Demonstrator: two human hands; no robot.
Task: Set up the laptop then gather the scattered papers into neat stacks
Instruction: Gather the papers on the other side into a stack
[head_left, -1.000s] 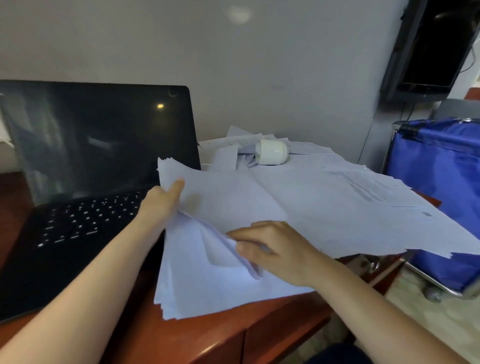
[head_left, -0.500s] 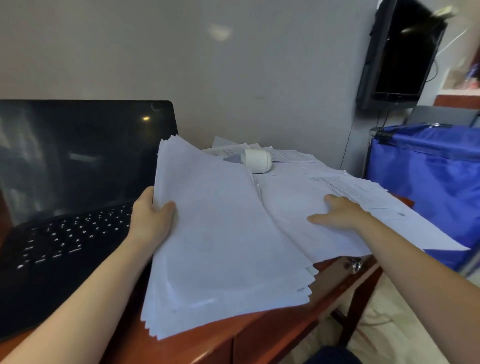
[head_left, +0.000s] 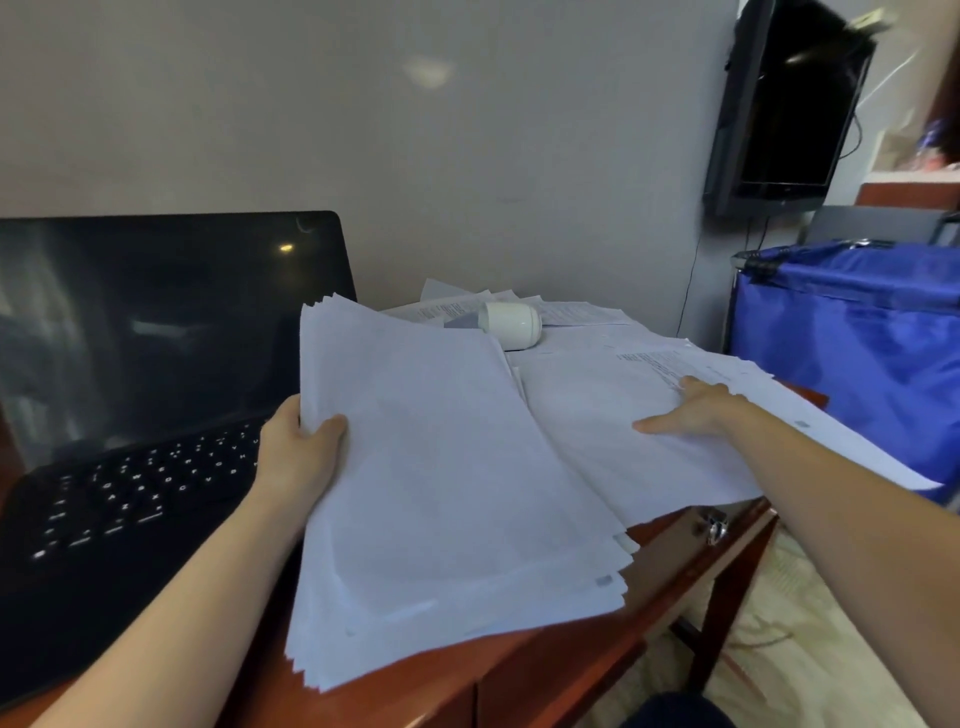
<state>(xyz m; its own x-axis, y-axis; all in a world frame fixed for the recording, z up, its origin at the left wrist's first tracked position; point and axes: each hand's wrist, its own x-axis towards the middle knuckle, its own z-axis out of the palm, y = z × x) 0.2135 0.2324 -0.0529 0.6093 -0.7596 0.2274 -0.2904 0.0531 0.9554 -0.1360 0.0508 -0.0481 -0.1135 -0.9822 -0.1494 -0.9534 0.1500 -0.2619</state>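
Black laptop (head_left: 130, 389) stands open at left on the bench (head_left: 670, 561). Beside it the left hand (head_left: 298, 447) grips the fanned paper stack (head_left: 441, 493) by its edge; light, floppy, slippery, it wants support underneath. The right hand (head_left: 691, 410) lies flat on overhanging loose sheets (head_left: 597, 426).

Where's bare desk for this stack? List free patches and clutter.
Free: only the bare front strip of desk, bordered by the held stack and loose papers. Crowded: laptop fills the left; papers and a tipped white cup cover the right.
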